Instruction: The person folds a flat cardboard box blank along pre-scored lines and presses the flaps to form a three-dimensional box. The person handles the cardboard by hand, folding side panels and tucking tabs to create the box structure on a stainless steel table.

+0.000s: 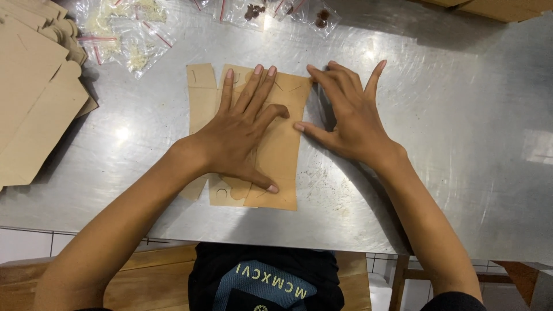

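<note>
Head view, looking straight down on a scuffed steel worktop.

At centre: a flat brown cardboard cut-out, folded over itself, with slits and half-round tabs along its lower edge. Pressed flat under the left hand, palm down, fingers spread toward 12 o'clock, thumb stretched out toward 5 o'clock onto the lower part of the card. No grip closed here: fingers released and straight, only bearing down on the card.

Just beside it, at 3 o'clock of the card: the right hand, also palm down and splayed. Thumb tip touching the card's right edge, fingertips reaching the upper right corner, the palm itself resting on bare steel. Likewise nothing clenched, nothing grasped.

At 10 o'clock, well apart from the hands: a stack of flat brown cardboard blanks, running off the left border. Along 12 o'clock: clear plastic bags with pale crumbly contents, and further right more small clear bags holding dark brown bits.

At 6 o'clock, below the worktop edge: a dark shirt and wooden planks.
</note>
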